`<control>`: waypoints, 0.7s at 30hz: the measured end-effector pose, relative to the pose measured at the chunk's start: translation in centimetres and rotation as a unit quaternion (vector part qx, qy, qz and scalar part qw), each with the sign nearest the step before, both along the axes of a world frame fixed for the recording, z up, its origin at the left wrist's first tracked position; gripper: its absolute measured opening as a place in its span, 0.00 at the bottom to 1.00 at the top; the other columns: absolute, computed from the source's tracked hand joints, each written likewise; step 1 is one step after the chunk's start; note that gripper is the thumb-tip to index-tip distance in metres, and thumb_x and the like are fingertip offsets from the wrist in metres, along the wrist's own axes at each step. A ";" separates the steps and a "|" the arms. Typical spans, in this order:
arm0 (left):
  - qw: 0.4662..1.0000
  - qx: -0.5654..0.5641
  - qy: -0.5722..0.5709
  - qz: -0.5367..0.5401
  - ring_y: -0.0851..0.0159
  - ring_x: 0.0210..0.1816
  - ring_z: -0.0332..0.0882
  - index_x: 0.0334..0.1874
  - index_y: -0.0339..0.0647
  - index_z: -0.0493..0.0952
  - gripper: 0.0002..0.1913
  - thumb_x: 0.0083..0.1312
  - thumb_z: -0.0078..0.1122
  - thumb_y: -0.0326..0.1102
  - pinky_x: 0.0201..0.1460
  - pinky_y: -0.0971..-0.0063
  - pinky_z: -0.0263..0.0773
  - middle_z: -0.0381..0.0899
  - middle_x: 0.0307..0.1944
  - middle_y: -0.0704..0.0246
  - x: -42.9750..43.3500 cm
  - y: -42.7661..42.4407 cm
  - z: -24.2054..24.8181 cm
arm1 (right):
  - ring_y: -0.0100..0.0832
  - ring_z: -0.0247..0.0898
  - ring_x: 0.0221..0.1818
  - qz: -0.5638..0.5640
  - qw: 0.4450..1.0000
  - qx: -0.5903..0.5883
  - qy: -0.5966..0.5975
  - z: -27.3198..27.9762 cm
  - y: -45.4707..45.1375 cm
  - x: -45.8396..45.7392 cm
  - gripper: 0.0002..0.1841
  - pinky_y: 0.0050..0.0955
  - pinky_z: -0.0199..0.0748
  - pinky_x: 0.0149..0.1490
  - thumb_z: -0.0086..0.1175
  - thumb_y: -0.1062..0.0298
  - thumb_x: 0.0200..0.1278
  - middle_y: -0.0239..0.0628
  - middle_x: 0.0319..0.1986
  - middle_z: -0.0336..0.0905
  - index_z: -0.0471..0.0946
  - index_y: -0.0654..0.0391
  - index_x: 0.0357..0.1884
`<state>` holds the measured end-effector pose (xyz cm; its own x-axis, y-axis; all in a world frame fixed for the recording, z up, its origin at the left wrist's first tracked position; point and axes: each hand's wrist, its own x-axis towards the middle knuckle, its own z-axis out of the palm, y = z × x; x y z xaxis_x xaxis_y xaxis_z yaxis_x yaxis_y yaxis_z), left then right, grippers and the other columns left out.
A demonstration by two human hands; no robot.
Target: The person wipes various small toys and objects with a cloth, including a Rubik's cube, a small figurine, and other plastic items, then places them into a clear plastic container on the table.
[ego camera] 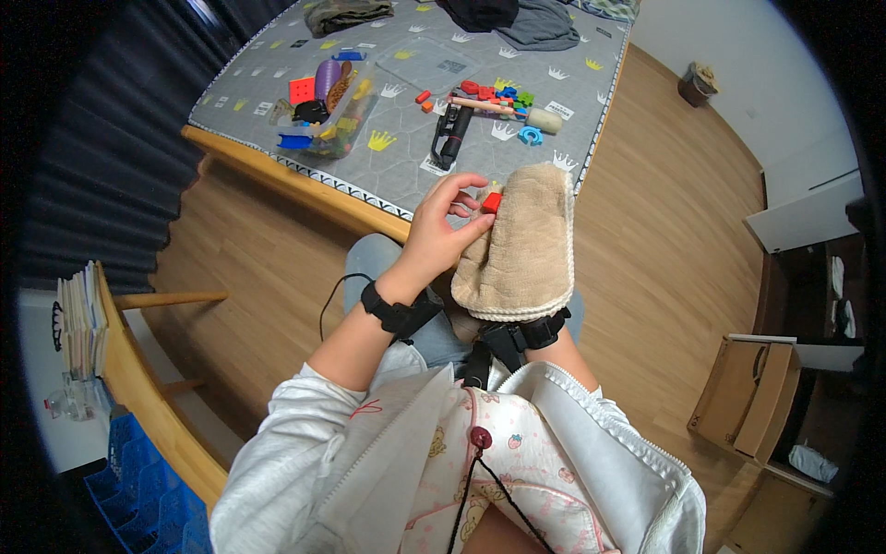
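Observation:
My right hand is hidden inside a beige quilted cloth mitt with a white corded edge, held above my lap. A small red block sits in the gap between the mitt's thumb part and its broad part, apparently pinched there. Just left of it is my left hand, bare, with thumb and index finger spread. The left thumb tip comes up against the mitt just below the block. Both wrists wear black straps with black devices.
On the grey crown-patterned bed cover are a clear plastic bin of toys, a clear lid, coloured pieces, a black handle-like device and a stick with a pale cylindrical head. A wooden chair or table edge stands left.

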<state>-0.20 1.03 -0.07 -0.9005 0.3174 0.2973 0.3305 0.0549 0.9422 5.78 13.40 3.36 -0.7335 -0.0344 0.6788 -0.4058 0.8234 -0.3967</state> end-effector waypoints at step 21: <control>0.995 -0.059 0.080 0.015 0.66 0.36 0.76 0.41 0.37 0.77 0.13 0.52 0.63 0.23 0.41 0.75 0.71 0.77 0.35 0.66 0.2 -0.7 1.3 | 0.51 0.69 0.45 0.035 0.994 0.075 -0.075 0.4 0.3 0.4 0.18 0.44 0.65 0.55 0.51 0.69 0.49 0.50 0.40 0.73 0.73 0.61 0.45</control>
